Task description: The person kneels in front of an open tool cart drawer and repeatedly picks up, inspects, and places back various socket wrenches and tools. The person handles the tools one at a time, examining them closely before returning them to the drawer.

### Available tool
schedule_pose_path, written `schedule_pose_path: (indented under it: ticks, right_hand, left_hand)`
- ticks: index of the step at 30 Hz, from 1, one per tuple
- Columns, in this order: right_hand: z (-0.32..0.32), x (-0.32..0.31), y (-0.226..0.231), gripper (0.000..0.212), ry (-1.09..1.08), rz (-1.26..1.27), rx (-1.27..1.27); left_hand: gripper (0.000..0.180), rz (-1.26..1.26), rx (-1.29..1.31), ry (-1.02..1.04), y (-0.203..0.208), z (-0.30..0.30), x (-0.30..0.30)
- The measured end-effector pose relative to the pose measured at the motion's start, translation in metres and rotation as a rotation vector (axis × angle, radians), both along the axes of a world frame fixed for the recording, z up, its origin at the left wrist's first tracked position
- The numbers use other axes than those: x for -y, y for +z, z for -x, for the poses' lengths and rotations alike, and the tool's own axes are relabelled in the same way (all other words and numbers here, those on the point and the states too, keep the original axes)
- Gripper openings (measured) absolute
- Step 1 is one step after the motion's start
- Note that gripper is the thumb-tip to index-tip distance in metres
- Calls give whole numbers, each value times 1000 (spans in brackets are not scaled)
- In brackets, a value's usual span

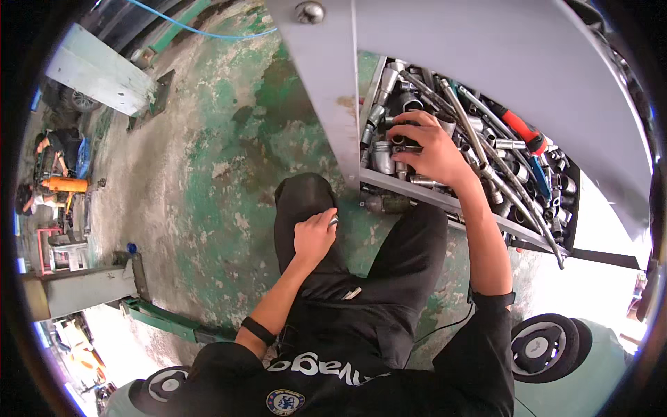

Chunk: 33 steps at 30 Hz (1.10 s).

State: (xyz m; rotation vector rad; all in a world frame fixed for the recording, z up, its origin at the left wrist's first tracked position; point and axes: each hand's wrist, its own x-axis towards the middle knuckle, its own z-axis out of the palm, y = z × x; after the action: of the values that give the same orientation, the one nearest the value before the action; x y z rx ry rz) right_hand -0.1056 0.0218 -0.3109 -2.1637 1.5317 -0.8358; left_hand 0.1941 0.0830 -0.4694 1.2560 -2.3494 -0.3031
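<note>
My left hand (315, 240) is closed over my left knee. A small shiny metal piece (334, 220) pokes out of its grip; the rest is hidden by the fingers. To the right, my right hand (432, 151) reaches into an open drawer (445, 197) full of loose metal sockets. Its thumb and fingers are curved and apart, above a large silver socket (383, 158) and smaller ones, with a gap between the fingertips. Beside this hand, a long steel ratchet bar (461, 119) and other rods lie slantwise across the sockets.
A red-and-black handle (521, 129) and a blue tool (540, 175) lie in the drawer's right part. The grey cabinet (486, 42) overhangs it. Green lift arms (167, 321) and a post (104, 73) stand left. Behind me are car wheels (545, 347). Two people work far left.
</note>
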Motion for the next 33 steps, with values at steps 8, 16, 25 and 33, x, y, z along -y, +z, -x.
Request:
schedule_pose_path:
  ticks: [8, 16, 25, 33]
  right_hand:
    - [2, 17, 1, 43, -87, 277, -129]
    - [-6, 11, 20, 39, -331, 35, 304]
    - [-29, -20, 31, 33, -302, 387, 37]
    - [-70, -60, 53, 29, -416, 207, 1126]
  left_hand:
    - [26, 13, -100, -5, 1, -2, -5]
    - [24, -2, -162, -58, -3, 7, 1]
    - [20, -784, -672, -2, 63, 31, 5]
    - [32, -1219, -1144, -56, 143, 51, 8]
